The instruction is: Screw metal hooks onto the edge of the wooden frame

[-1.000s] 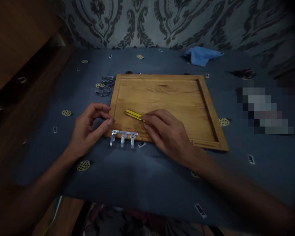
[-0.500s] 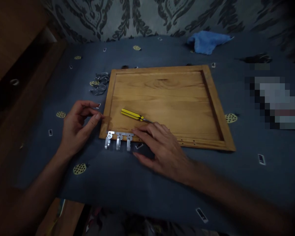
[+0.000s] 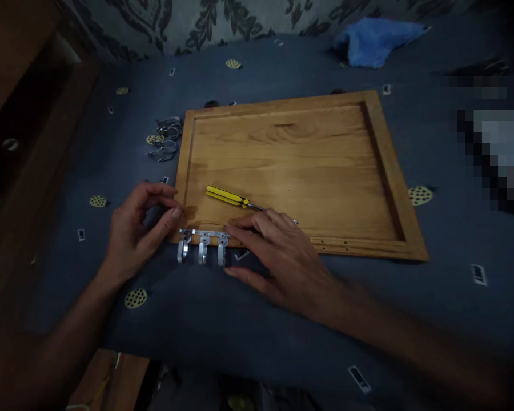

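Observation:
A shallow wooden framed board lies on the cloth-covered table. Along its near edge, at the left, sits a silver metal hook rail with three hooks showing, their curved ends hanging past the edge. My right hand rests over the near edge, fingers stretched, fingertips at the rail's right end and thumb apart below. By the rail's left end is my left hand, fingers loosely bent and thumb apart, with nothing seen in it. A yellow and black screwdriver lies on the board, its shaft partly behind my right hand.
Several loose metal hooks lie left of the board. A blue cloth is at the back, and a blurred-out object at the right. Small holes dot the board's near edge. Wooden furniture stands at the left.
The view has shifted slightly, so the board appears a little larger and higher. My left hand has come closer to the rail's left end. My right hand stays at its right end.

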